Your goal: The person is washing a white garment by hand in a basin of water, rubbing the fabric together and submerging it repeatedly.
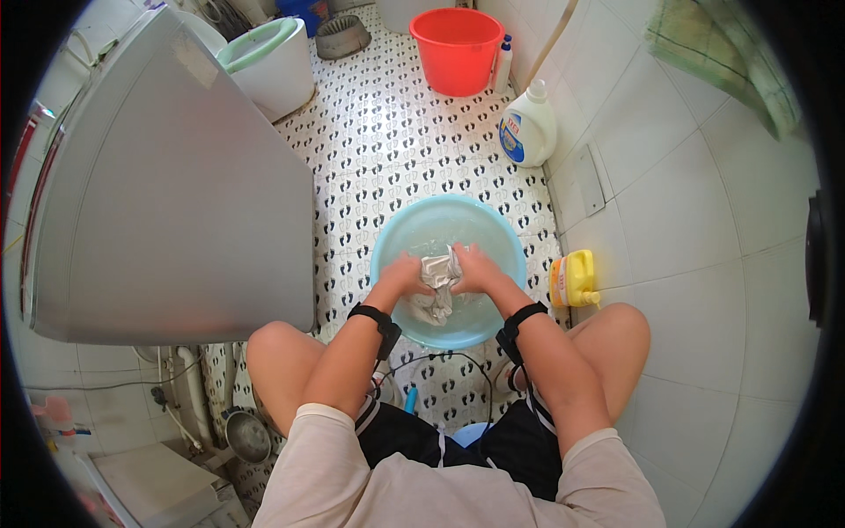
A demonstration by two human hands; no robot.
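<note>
A light blue basin (387,231) with water in it stands on the floor in front of me. Over it, both hands grip a wet, pale cloth (437,268) that is bunched and hangs down into the water. My left hand (405,275) is closed on its left side, while my right hand (475,267) holds it from the right. Folds of the cloth hide some of my fingertips. A black band (378,327) goes around my left forearm, and another black band (518,330) around the right one.
A yellow bottle (578,277) and a white detergent jug (530,128) stand along the right wall. Farther back are a red bucket (456,53) and a white toilet (277,84). The large grey appliance (185,202) fills the left side. A pan (249,437) lies at lower left.
</note>
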